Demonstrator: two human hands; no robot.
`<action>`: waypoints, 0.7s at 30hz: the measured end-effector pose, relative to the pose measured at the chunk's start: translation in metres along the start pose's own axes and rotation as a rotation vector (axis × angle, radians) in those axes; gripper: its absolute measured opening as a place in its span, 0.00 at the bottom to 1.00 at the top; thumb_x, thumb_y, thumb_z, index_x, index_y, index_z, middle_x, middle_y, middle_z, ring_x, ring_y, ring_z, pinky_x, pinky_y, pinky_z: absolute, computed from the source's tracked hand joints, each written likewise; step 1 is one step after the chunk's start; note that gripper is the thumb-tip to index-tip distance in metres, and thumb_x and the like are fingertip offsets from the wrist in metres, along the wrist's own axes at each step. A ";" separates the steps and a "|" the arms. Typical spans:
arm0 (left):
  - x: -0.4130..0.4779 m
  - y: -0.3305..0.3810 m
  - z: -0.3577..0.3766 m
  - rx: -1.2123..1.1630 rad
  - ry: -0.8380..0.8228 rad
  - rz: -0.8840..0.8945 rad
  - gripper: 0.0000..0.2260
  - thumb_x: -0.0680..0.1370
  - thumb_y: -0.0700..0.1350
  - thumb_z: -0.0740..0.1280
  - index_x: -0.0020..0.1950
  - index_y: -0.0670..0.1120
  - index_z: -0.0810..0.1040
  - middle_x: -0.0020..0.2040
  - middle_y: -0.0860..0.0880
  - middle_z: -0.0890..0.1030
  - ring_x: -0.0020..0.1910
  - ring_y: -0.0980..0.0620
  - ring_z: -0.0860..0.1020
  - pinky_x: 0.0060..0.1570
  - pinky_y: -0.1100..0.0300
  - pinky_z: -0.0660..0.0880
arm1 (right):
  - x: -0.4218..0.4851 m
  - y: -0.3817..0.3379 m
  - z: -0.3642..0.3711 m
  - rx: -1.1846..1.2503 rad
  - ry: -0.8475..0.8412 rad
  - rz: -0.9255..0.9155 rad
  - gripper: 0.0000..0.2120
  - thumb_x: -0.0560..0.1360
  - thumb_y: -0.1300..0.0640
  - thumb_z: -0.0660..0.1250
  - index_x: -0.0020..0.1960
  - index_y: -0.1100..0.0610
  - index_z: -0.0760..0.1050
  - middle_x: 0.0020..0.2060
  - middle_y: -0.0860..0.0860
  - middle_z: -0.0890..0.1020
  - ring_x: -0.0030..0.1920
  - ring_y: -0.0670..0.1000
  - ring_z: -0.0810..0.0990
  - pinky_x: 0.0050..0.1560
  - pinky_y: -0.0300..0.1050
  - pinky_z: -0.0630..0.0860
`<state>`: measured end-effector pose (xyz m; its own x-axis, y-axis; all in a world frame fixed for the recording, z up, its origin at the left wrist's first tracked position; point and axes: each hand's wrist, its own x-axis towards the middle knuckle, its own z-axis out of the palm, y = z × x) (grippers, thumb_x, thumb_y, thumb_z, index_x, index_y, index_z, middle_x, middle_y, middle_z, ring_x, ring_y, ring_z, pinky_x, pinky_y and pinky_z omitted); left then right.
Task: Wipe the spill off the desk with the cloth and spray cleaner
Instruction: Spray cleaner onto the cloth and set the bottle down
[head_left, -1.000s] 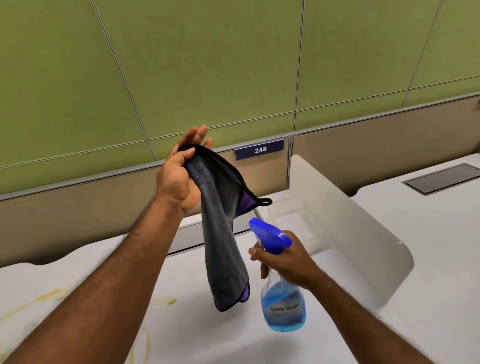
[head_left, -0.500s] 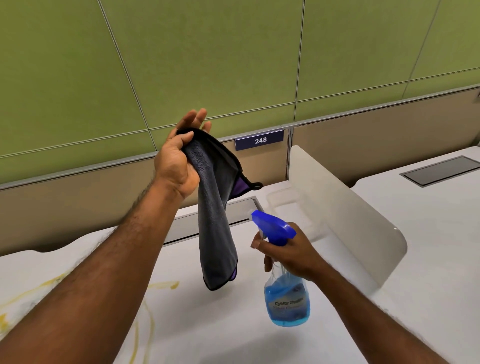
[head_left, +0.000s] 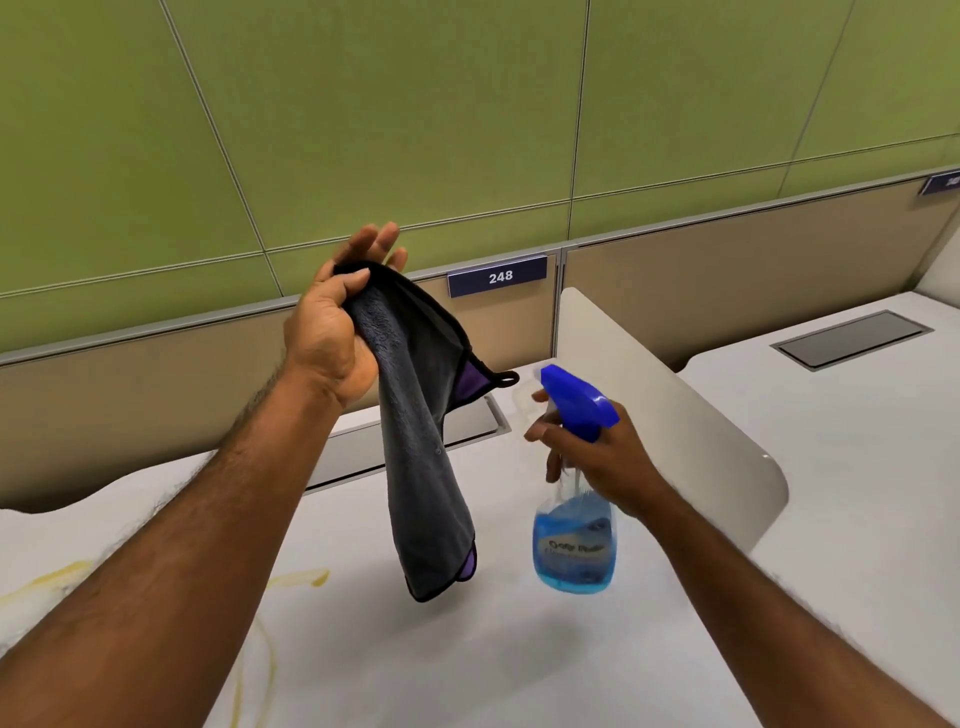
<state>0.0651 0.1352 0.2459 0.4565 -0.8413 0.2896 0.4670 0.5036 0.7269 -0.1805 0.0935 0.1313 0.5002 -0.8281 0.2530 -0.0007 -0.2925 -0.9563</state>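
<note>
My left hand (head_left: 332, 338) holds up a dark grey cloth (head_left: 421, 467) with a purple underside, thumb pinching its top edge; the cloth hangs down above the white desk (head_left: 467, 665). To the cloth's right, my right hand (head_left: 597, 452) grips the neck of a clear spray bottle (head_left: 574, 545) holding blue liquid; its blue trigger head points left at the cloth. Fingers rest on the trigger. A thin yellow spill (head_left: 296, 577) streaks the desk at lower left, partly hidden by my left forearm.
A white curved divider panel (head_left: 675, 415) stands on the desk right of the bottle. Behind it lies a second desk with a grey cable hatch (head_left: 852, 338). A beige partition with a blue "248" label (head_left: 497, 276) and a green wall close the back.
The cloth and my left hand sit a little lower in view. The spray bottle has risen, its head now closer to the cloth's hanging corner.
</note>
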 end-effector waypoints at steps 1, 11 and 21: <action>0.000 -0.003 -0.001 0.006 0.005 -0.005 0.18 0.78 0.32 0.50 0.56 0.44 0.77 0.57 0.47 0.84 0.64 0.44 0.78 0.66 0.53 0.73 | 0.010 -0.003 -0.007 -0.017 0.035 -0.001 0.11 0.75 0.59 0.70 0.56 0.59 0.76 0.40 0.59 0.83 0.31 0.52 0.82 0.36 0.39 0.78; 0.002 -0.035 -0.012 0.102 -0.008 0.006 0.18 0.77 0.30 0.50 0.54 0.41 0.77 0.53 0.45 0.85 0.63 0.41 0.78 0.70 0.48 0.69 | 0.120 0.003 -0.056 -0.064 0.306 -0.084 0.12 0.75 0.53 0.71 0.54 0.58 0.76 0.35 0.56 0.82 0.32 0.47 0.82 0.33 0.39 0.79; 0.012 -0.047 -0.017 0.105 0.024 0.016 0.18 0.77 0.28 0.49 0.54 0.39 0.76 0.54 0.42 0.83 0.65 0.39 0.76 0.69 0.49 0.70 | 0.164 0.104 -0.054 -0.237 0.289 0.110 0.18 0.75 0.47 0.70 0.57 0.57 0.73 0.46 0.57 0.83 0.45 0.52 0.83 0.49 0.43 0.80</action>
<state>0.0618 0.1044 0.2045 0.4817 -0.8278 0.2875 0.3782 0.4923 0.7839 -0.1452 -0.0989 0.0809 0.2215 -0.9514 0.2141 -0.2579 -0.2689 -0.9280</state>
